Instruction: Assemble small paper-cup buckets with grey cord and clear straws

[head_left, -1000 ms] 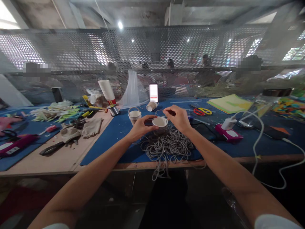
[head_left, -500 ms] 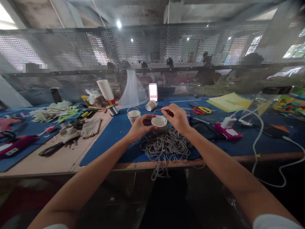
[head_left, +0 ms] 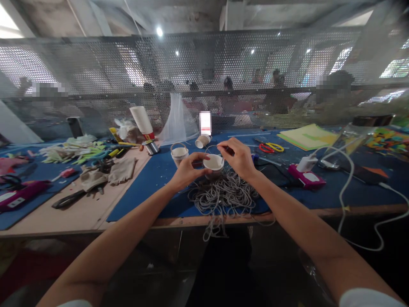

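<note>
White paper, the cup [head_left: 213,163] sits in front of me above a near tangle of grey cord [head_left: 223,194]. My left hand [head_left: 188,171] clasps its left side between thumb and fingers; my right hand [head_left: 238,157] pinches a thin strand [head_left: 211,147] at its rim. Left stands a handled cup [head_left: 179,155]; far right lie red-and-yellow-handled scissors [head_left: 266,148].
</note>
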A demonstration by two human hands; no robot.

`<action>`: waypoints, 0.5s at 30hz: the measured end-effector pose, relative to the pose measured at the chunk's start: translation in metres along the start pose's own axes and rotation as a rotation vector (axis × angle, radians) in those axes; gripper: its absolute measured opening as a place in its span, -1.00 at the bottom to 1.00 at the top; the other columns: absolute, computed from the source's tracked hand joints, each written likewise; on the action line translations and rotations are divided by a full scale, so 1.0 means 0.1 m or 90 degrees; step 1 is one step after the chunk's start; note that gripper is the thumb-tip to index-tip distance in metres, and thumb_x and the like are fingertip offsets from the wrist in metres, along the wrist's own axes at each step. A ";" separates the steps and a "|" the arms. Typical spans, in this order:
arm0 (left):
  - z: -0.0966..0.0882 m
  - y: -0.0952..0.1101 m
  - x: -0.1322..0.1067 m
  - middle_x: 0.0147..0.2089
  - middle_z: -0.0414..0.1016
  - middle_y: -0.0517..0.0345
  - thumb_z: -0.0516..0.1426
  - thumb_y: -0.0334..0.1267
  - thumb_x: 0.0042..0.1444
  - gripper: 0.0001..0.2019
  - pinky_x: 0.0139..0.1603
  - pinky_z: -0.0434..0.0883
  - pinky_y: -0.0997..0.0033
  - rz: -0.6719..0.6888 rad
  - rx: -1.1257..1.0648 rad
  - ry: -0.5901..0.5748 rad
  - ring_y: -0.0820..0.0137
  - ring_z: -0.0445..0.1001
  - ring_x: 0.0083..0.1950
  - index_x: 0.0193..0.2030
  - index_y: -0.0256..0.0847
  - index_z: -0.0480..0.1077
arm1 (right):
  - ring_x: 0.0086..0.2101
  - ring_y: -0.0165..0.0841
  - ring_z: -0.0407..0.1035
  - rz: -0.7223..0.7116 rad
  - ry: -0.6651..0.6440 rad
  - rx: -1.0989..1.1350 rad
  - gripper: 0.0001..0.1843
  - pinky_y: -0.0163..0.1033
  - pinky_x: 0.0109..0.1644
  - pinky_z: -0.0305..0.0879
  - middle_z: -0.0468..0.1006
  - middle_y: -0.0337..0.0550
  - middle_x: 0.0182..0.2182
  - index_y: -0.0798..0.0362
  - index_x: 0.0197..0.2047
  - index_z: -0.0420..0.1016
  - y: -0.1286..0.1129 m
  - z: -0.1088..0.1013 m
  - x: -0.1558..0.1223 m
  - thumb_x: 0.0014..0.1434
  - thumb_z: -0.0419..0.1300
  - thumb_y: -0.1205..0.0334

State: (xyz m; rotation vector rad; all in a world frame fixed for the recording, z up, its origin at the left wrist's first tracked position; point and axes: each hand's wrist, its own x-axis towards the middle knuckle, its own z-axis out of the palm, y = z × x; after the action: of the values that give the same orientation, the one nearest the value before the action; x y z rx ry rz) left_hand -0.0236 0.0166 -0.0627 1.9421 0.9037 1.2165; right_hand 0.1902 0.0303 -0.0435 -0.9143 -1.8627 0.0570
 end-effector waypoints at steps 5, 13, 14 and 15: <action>-0.01 -0.02 0.00 0.09 0.46 -0.08 0.35 -0.22 -0.05 -0.65 0.20 0.38 0.09 0.018 0.027 0.015 0.16 0.41 0.20 -0.09 -0.24 0.49 | -0.30 -0.35 0.44 0.015 -0.010 0.009 -0.84 -0.20 -0.12 0.33 0.52 -0.16 -0.26 -0.09 -0.15 0.53 0.01 0.01 0.00 0.33 0.12 0.14; -0.01 -0.06 0.01 0.09 0.43 -0.08 0.35 -0.26 -0.06 -0.66 0.20 0.39 0.11 0.021 0.016 0.017 0.18 0.42 0.18 -0.12 -0.25 0.47 | -0.31 -0.37 0.46 0.007 0.007 0.039 -0.84 -0.22 -0.14 0.36 0.56 -0.17 -0.26 -0.05 -0.18 0.51 0.01 0.01 0.00 0.32 0.12 0.15; -0.01 -0.06 0.01 0.10 0.42 -0.08 0.36 -0.27 -0.06 -0.67 0.20 0.40 0.11 0.020 0.015 0.016 0.18 0.42 0.18 -0.13 -0.25 0.46 | -0.32 -0.37 0.46 0.006 0.008 0.043 -0.84 -0.23 -0.16 0.37 0.57 -0.16 -0.26 -0.04 -0.18 0.51 0.01 0.01 0.00 0.32 0.12 0.15; -0.01 -0.06 0.01 0.10 0.42 -0.07 0.36 -0.27 -0.06 -0.68 0.20 0.40 0.10 0.020 0.015 0.016 0.18 0.42 0.17 -0.15 -0.25 0.46 | -0.33 -0.37 0.46 0.005 0.010 0.047 -0.84 -0.23 -0.17 0.37 0.57 -0.16 -0.26 -0.03 -0.19 0.51 0.01 0.01 0.00 0.31 0.12 0.15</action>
State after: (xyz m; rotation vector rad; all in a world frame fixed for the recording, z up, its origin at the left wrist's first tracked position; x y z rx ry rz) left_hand -0.0254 0.0204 -0.0669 1.9708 0.9076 1.2549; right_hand 0.1899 0.0319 -0.0446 -0.8682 -1.8306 0.1222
